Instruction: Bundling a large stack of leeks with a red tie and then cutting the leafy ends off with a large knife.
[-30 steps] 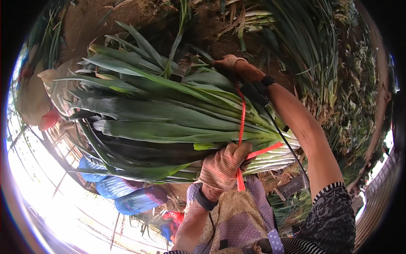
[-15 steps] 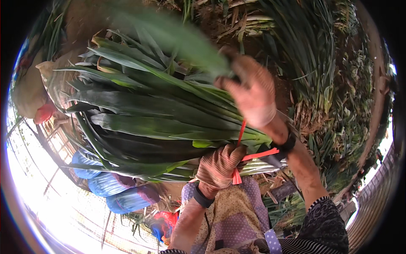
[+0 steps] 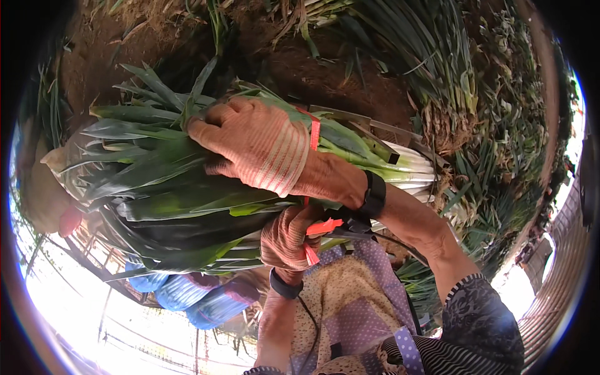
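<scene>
Lying leftmost: a pale sack-like shape [image 3: 39, 194] is resting beyond the leaf tips of the leek bundle.
Leek bundle [image 3: 159, 209]: it is lying crosswise before the person, its green leaves pointing left and its white ends pointing right.
Blue wrapped rolls [image 3: 215, 306]: they are lying on the near side of the leek bundle, toward its leaf end.
Right hand [image 3: 250, 147]: gloved, it is resting across the top of the leek bundle, its grip curling over the leaves; whether it is pinching any, I cannot tell.
Left hand [image 3: 284, 240]: gloved, it is sitting at the bundle's near side, its grip clenching the red strap.
Red strap [image 3: 315, 134]: it is crossing over the leek bundle, its ends sticking out of the left fist.
Loose leeks [image 3: 434, 56]: they are lying beyond the bundle's white ends.
</scene>
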### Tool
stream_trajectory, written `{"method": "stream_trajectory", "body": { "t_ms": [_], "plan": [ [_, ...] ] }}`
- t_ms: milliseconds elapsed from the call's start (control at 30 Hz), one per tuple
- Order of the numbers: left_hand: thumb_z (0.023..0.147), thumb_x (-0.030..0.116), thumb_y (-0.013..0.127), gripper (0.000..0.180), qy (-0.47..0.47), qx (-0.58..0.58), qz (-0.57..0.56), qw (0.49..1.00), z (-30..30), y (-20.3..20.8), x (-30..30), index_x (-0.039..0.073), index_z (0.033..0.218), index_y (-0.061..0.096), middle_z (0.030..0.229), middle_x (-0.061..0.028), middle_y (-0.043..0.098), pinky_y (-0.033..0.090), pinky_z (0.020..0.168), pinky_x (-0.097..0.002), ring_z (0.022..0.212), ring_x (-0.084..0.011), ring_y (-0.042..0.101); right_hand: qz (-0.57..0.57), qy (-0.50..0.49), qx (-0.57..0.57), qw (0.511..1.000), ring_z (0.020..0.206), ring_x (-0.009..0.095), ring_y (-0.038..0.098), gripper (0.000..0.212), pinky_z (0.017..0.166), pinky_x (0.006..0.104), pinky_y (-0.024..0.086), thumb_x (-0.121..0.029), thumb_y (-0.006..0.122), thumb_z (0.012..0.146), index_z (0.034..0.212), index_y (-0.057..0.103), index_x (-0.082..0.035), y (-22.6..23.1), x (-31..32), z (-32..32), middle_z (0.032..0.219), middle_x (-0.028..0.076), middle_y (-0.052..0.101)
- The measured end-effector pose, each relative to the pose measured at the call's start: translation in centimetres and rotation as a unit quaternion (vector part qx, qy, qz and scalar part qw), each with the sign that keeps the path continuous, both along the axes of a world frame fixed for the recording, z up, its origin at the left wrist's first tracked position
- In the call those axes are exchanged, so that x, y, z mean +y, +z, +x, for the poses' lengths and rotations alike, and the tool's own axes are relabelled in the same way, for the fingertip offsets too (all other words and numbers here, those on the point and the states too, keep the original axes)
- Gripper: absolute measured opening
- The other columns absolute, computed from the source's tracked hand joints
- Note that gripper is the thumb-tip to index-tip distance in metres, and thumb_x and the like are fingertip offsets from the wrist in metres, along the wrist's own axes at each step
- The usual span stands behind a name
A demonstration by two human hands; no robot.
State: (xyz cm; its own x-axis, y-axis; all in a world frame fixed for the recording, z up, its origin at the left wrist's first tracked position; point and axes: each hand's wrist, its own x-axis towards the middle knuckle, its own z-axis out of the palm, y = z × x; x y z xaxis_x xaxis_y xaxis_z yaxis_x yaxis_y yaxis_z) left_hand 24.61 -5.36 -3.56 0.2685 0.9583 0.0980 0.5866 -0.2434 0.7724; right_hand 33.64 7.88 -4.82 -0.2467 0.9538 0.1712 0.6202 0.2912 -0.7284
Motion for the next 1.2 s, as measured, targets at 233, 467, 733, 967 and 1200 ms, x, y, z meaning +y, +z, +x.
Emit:
{"method": "stream_trajectory", "body": {
  "t_ms": [233, 467, 733, 967, 1200],
  "plan": [
    [0.071, -0.002, 0.058, 0.020, -0.008, -0.017, 0.004, 1.000, -0.8, 0.1, 0.1, 0.007, 0.089, 0.061, 0.066, -0.0065, 0.059, 0.043, 0.047, -0.0273, 0.051, -0.0202, 0.055, -0.234, -0.099, 0.005, 0.967, 0.105, 0.038, 0.055, 0.070, 0.087, 0.0417, 0.048, -0.050, 0.065, 0.076, 0.125, 0.048, -0.003, -1.3, -3.0, 4.6, 0.113, 0.022, 0.056],
    [0.067, -0.003, 0.062, 0.025, -0.015, -0.036, -0.001, 0.999, -0.2, -0.3, 0.0, 0.008, 0.090, 0.061, 0.066, -0.0050, 0.059, 0.043, 0.046, -0.0269, 0.049, -0.0184, 0.055, -0.294, -0.112, 0.039, 0.948, 0.101, 0.030, 0.056, 0.036, 0.087, 0.0363, 0.045, -0.025, 0.061, 0.085, 0.116, 0.058, -0.007, -4.0, -5.1, 7.4, 0.105, 0.014, 0.058],
    [0.073, 0.005, 0.060, 0.022, -0.050, -0.036, 0.004, 0.998, -0.7, -0.2, 0.1, 0.006, 0.095, 0.059, 0.065, -0.0045, 0.059, 0.044, 0.045, -0.0294, 0.050, -0.0189, 0.056, -0.253, -0.100, 0.217, 0.937, 0.094, 0.029, 0.057, 0.035, 0.078, 0.0356, 0.047, -0.018, 0.069, 0.078, 0.112, 0.061, -0.010, -1.3, -7.5, 5.9, 0.101, 0.010, 0.060],
    [0.084, 0.014, 0.057, 0.009, -0.022, -0.010, 0.023, 0.999, -0.5, -0.1, -0.1, 0.008, 0.090, 0.059, 0.068, -0.0048, 0.061, 0.045, 0.048, -0.0303, 0.053, -0.0200, 0.058, -0.110, -0.177, 0.036, 0.977, 0.094, 0.031, 0.058, 0.033, 0.081, 0.0374, 0.047, -0.014, 0.064, 0.081, 0.113, 0.059, -0.007, -1.7, -5.9, 5.7, 0.102, 0.015, 0.059],
    [0.070, 0.013, 0.068, 0.020, 0.043, -0.107, -0.003, 0.993, -0.9, -0.6, -0.7, 0.011, 0.089, 0.063, 0.069, -0.0020, 0.062, 0.045, 0.048, -0.0304, 0.055, -0.0205, 0.060, -0.219, -0.410, 0.178, 0.867, 0.089, 0.020, 0.063, 0.026, 0.079, 0.0320, 0.050, -0.019, 0.057, 0.090, 0.113, 0.059, -0.006, -3.9, -7.7, 9.9, 0.099, 0.012, 0.062]
  ]
}}
